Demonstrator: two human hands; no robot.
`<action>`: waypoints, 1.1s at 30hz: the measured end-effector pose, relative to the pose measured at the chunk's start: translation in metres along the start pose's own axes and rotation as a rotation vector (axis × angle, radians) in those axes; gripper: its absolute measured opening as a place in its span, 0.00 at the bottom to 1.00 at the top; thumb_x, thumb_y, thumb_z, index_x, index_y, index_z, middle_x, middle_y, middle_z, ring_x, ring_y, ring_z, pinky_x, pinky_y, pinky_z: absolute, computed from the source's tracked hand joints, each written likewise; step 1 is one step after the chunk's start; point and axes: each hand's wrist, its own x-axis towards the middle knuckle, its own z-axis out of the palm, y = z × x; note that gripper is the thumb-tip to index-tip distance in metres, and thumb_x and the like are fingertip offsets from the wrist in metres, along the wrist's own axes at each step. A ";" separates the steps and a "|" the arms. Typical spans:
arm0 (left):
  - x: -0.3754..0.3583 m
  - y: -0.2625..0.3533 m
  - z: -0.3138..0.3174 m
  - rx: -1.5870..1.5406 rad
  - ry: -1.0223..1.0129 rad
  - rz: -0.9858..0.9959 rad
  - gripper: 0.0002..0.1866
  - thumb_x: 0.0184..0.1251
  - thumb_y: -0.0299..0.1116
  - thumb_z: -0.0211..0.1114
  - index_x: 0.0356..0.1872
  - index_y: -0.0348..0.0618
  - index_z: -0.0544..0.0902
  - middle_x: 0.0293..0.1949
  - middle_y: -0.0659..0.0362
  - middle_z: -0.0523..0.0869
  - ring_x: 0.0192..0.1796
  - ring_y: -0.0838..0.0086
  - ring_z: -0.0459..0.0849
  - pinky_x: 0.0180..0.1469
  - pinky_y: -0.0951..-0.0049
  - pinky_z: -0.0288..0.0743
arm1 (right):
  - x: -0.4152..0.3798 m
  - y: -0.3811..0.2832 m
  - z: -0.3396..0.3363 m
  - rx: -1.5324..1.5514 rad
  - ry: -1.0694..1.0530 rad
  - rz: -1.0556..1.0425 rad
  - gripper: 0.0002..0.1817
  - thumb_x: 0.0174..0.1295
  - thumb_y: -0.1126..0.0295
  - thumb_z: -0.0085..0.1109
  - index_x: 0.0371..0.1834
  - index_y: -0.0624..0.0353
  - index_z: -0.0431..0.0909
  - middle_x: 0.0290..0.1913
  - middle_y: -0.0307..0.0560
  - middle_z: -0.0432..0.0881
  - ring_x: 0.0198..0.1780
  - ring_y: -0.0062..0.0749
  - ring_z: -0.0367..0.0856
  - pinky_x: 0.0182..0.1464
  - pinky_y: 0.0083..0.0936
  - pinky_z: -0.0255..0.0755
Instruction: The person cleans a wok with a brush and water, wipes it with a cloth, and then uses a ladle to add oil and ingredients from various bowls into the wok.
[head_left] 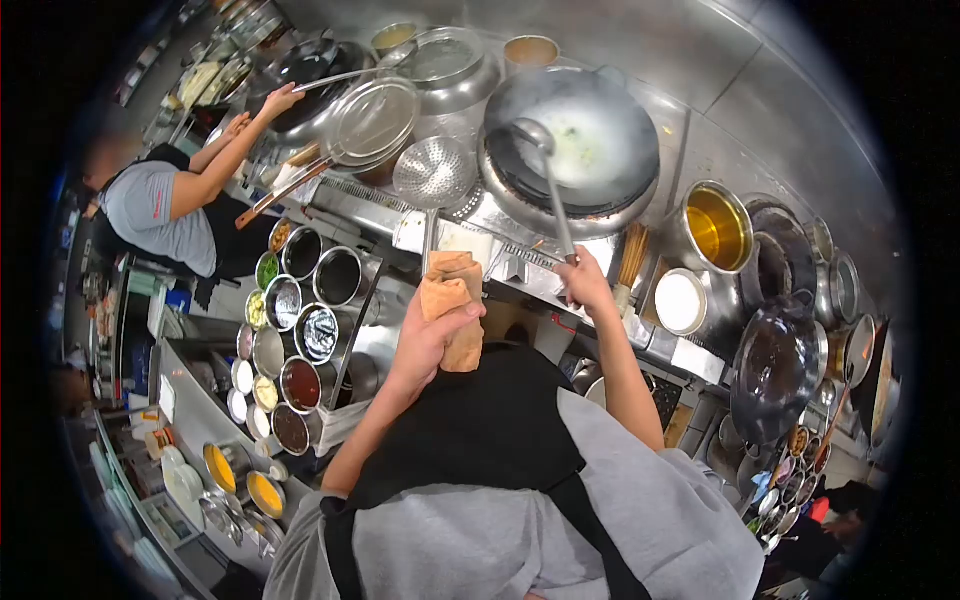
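My left hand (415, 345) is closed around a folded tan cloth (455, 285), in front of my apron. A perforated skimmer (434, 172) lies beyond it; its handle runs down to the cloth's upper left edge, and its lower end is hidden there. My right hand (587, 283) grips the handle of a long metal ladle (556, 190). The ladle's bowl sits inside a large wok (630, 140) on the stove. Steam and pale liquid with green bits show in the wok.
A co-worker (165, 200) stands at left, reaching toward another wok (300, 75). Sauce containers (301, 384) fill the left counter. At right are a pot of yellow oil (718, 228), a white-filled container (681, 302), a bamboo brush (633, 258) and stacked woks (775, 365).
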 end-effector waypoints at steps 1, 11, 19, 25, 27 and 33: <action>-0.001 0.005 0.002 -0.008 -0.020 -0.028 0.25 0.62 0.23 0.70 0.61 0.37 0.73 0.43 0.58 0.84 0.45 0.73 0.85 0.49 0.71 0.80 | 0.008 0.000 -0.004 0.038 0.020 0.019 0.13 0.63 0.71 0.59 0.48 0.62 0.71 0.21 0.37 0.70 0.12 0.21 0.66 0.10 0.24 0.57; -0.011 0.019 0.013 0.049 0.204 -0.044 0.28 0.63 0.23 0.67 0.64 0.39 0.70 0.45 0.52 0.84 0.42 0.66 0.85 0.47 0.67 0.80 | 0.017 0.037 0.008 0.296 0.289 0.036 0.13 0.61 0.74 0.53 0.48 0.59 0.67 0.21 0.40 0.70 0.12 0.27 0.68 0.11 0.27 0.60; -0.017 0.020 0.011 -0.079 0.148 -0.086 0.19 0.70 0.31 0.64 0.58 0.36 0.74 0.42 0.51 0.84 0.38 0.66 0.86 0.41 0.67 0.82 | 0.038 0.029 0.015 0.640 0.048 -0.010 0.11 0.61 0.76 0.50 0.47 0.60 0.67 0.18 0.39 0.69 0.10 0.25 0.64 0.09 0.26 0.57; -0.005 0.012 0.019 -0.129 0.090 -0.095 0.18 0.72 0.36 0.61 0.57 0.35 0.74 0.40 0.50 0.84 0.36 0.65 0.86 0.38 0.67 0.82 | 0.087 0.017 -0.021 0.289 0.265 -0.121 0.11 0.58 0.76 0.56 0.44 0.62 0.71 0.21 0.39 0.72 0.14 0.25 0.69 0.14 0.26 0.63; 0.012 0.007 0.024 -0.140 0.077 -0.130 0.18 0.73 0.36 0.61 0.57 0.36 0.73 0.40 0.50 0.84 0.36 0.65 0.86 0.38 0.67 0.82 | 0.084 0.015 -0.025 0.201 0.242 -0.109 0.13 0.57 0.76 0.55 0.46 0.62 0.71 0.22 0.40 0.73 0.17 0.25 0.71 0.15 0.27 0.64; 0.061 -0.016 0.017 -0.095 -0.055 -0.325 0.21 0.71 0.41 0.63 0.57 0.39 0.73 0.37 0.51 0.85 0.32 0.65 0.86 0.35 0.66 0.82 | 0.040 0.051 -0.043 -0.540 0.325 -0.427 0.13 0.60 0.73 0.59 0.48 0.62 0.74 0.24 0.38 0.73 0.20 0.19 0.71 0.16 0.26 0.64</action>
